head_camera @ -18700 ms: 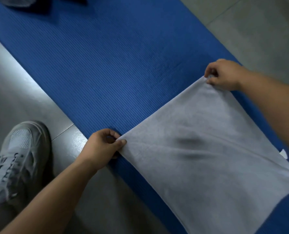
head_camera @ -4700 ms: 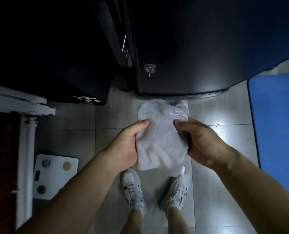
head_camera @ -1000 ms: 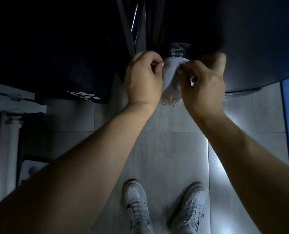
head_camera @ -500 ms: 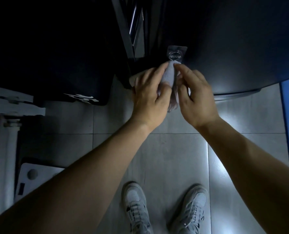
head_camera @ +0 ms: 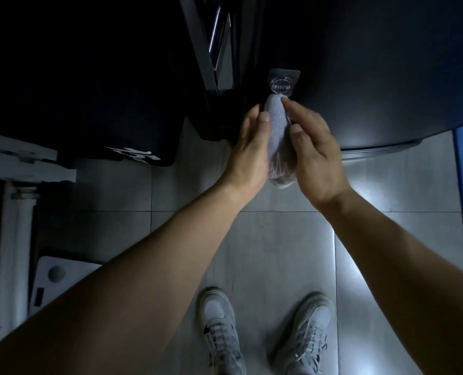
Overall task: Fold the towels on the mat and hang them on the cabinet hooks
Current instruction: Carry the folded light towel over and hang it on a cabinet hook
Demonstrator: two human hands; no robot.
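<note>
The grey towel [head_camera: 277,125] hung bunched from the hook [head_camera: 281,85] on the dark cabinet [head_camera: 360,63]. Since half a second earlier the left hand [head_camera: 249,155] and right hand [head_camera: 314,152] had loosened, fingers straightened flat against its sides rather than pinching its top

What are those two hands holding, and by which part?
The grey towel, hanging from the cabinet hook. The left hand and right hand press its two sides with nearly straight fingers; neither plainly grips it.
</note>
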